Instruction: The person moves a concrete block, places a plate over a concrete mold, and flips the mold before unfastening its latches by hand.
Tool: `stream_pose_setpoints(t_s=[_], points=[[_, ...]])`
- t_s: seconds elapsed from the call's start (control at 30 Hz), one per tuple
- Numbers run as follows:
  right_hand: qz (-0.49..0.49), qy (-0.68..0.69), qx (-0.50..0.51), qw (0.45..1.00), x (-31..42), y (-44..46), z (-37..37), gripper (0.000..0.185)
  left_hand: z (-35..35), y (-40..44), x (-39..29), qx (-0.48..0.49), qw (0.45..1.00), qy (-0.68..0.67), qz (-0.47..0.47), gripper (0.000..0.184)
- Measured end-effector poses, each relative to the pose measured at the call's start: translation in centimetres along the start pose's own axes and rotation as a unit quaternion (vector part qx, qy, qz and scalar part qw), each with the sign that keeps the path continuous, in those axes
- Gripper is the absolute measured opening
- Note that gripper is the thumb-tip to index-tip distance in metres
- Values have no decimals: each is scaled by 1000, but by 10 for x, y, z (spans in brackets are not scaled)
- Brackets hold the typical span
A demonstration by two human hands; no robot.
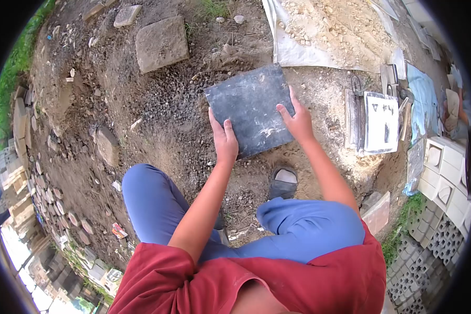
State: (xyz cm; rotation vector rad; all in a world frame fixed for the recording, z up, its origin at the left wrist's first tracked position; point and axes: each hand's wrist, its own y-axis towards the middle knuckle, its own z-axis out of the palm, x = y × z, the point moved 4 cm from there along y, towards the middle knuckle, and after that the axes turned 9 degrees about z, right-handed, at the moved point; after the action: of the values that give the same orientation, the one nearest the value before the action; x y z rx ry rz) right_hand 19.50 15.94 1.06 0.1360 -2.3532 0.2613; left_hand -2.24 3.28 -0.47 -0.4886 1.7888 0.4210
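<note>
Between my two hands is a dark grey square slab (251, 107) with pale dusty scuffs, slightly turned, above the gravelly ground. My left hand (225, 141) grips its near-left edge, thumb on the upper face and fingers along the side. On the opposite edge, my right hand (298, 119) holds it the same way, thumb on top. The slab's underside and the fingertips beneath it are hidden. What the slab is made of cannot be made out.
A rough square stone slab (162, 44) lies at upper left. Sandy material covers a white sheet (303, 55) at the top. Right of me are a white-faced panel (381, 123), a blue cloth (423, 99), pale blocks (442, 170) and part of another person (452, 110). Loose stones (107, 146) lie left.
</note>
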Motion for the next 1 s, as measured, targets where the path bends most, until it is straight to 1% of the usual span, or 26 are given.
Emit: stream_pose_setpoints(t_s=[0.07, 0.1, 0.2, 0.23, 0.27, 0.3, 0.33, 0.37, 0.4, 0.43, 0.5, 0.53, 0.6, 0.63, 0.7, 0.73, 0.77, 0.8, 0.83, 0.87, 0.9, 0.93, 0.97, 1.0], points=[[14, -9, 15, 1000, 2, -12, 2, 77, -7, -10, -4, 4, 1000, 5, -16, 63], [-5, -21, -6, 1000, 1, 20, -4, 76, 12, 19, 1, -4, 1000, -12, 12, 63], [-14, -41, -12, 999, 0, 4, 1, 75, 3, 7, 1, 12, 1000, -12, -16, 66], [-23, -33, -20, 999, 2, 11, 6, 75, 3, 16, 2, 8, 1000, -9, -2, 66], [-23, -46, -24, 998, 1, 9, 5, 73, 1, 18, -8, -36, 983, 169, 66, 66], [-21, -58, -26, 998, 1, 6, 5, 71, 0, 18, -18, -76, 927, 343, 128, 66], [-18, -58, -23, 998, -1, 1, 4, 71, 0, 19, -20, -74, 927, 345, 125, 66], [-10, -59, -21, 998, 2, -3, 2, 68, 3, 29, -44, 3, 901, 394, 181, 65], [-1, -59, -22, 998, 3, -6, 3, 66, 10, 36, -54, 81, 863, 439, 236, 65], [0, -58, -22, 998, 1, -7, 4, 66, 13, 40, -51, 83, 862, 440, 236, 65], [-123, -165, -100, 973, 8, -9, 3, 66, 24, 45, -45, 153, 839, 451, 265, 64], [-124, -165, -102, 973, 7, -8, 4, 66, 24, 44, -45, 145, 841, 450, 264, 65], [-98, -153, -48, 982, 7, -9, 7, 65, 25, 42, -43, 142, 841, 450, 266, 64], [-101, -153, -51, 982, 8, -8, 6, 65, 25, 44, -43, 138, 840, 450, 270, 63], [-136, -221, -99, 961, 16, -6, 6, 62, 22, 48, -44, 144, 846, 442, 262, 63], [-138, -219, -101, 960, 18, -3, 8, 62, 21, 50, -43, 154, 853, 432, 250, 62], [-177, -259, -95, 945, 28, -4, 10, 62, 18, 51, -42, 155, 852, 433, 250, 62], [-213, -297, -87, 927, 36, -7, 12, 62, 11, 52, -41, 134, 847, 449, 250, 62], [-211, -296, -85, 928, 39, -4, 10, 62, 5, 52, -40, 115, 841, 464, 251, 61], [-234, -314, -60, 918, 42, 2, 12, 65, 0, 53, -36, 103, 850, 461, 234, 61], [-254, -329, -37, 909, 42, 8, 18, 67, 0, 54, -33, 111, 847, 463, 238, 61], [-246, -327, -38, 912, 39, 19, 19, 67, -2, 56, -30, 97, 860, 444, 231, 61], [-148, -364, -96, 915, 33, 35, 8, 70, -2, 56, -28, 82, 876, 421, 220, 60], [-49, -399, -153, 903, 25, 39, -3, 73, -2, 56, -25, 80, 893, 386, 219, 60]])
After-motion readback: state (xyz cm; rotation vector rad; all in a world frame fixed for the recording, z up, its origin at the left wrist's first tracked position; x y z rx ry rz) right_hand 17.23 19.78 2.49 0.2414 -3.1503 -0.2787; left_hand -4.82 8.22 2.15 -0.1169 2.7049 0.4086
